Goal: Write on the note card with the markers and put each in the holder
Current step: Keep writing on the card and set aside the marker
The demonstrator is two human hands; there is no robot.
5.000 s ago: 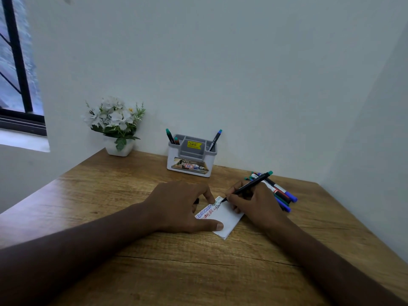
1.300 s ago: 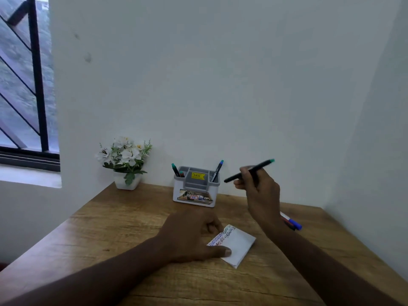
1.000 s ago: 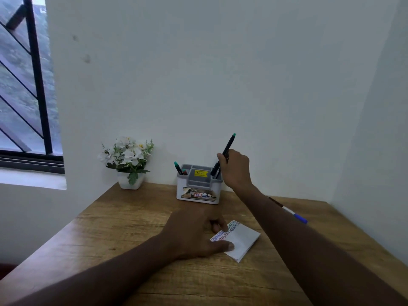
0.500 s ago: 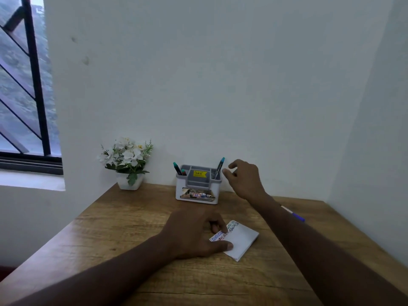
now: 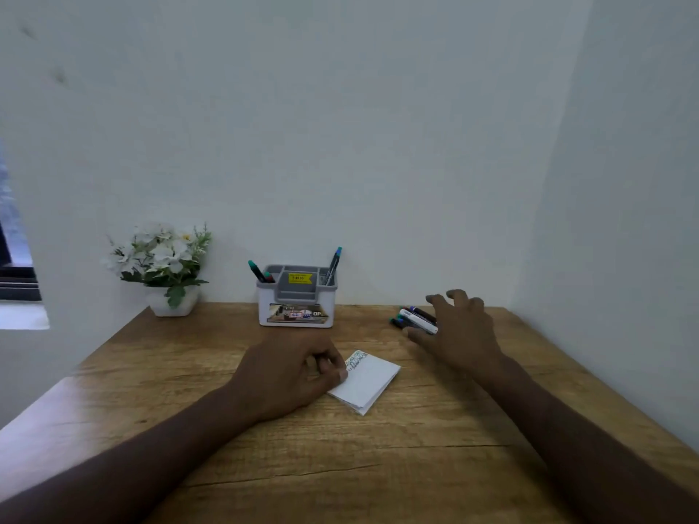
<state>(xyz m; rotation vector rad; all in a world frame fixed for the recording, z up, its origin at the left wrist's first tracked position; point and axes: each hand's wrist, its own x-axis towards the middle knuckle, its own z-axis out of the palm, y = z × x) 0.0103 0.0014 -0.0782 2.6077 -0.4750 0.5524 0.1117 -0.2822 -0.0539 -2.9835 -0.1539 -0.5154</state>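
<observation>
Standing against the wall beyond both hands, the grey-and-white holder (image 5: pixel 296 299) carries a yellow sticker on its inner divider and a printed label on its front. A green-capped marker (image 5: pixel 256 271) leans out of its left compartment with a red-tipped one (image 5: pixel 269 277) just beside it, and a dark marker with a blue-green cap (image 5: pixel 333 263) leans out of its right compartment. Left of the holder, well away from the fingers, a white pot of white flowers (image 5: pixel 162 264) sits in the corner of the wooden table (image 5: pixel 416 459), near a window edge. Nothing lies between the right fingertips and the loose markers (image 5: pixel 414 318), which are bunched on the table to the right of the holder.

The right hand (image 5: pixel 459 330) reaches over that bunch with its fingers spread and only lightly bent, released and gripping nothing; the fingertips hang just above or at the markers, and whether they touch cannot be told. The left hand (image 5: pixel 291 372) rests on the table with its fingers curled in, the thumb and fingertips pressing on the left edge of the note card (image 5: pixel 368 381). The card lies between the two hands, turned at an angle, with lines of writing at its far corner just past the left fingertips.
</observation>
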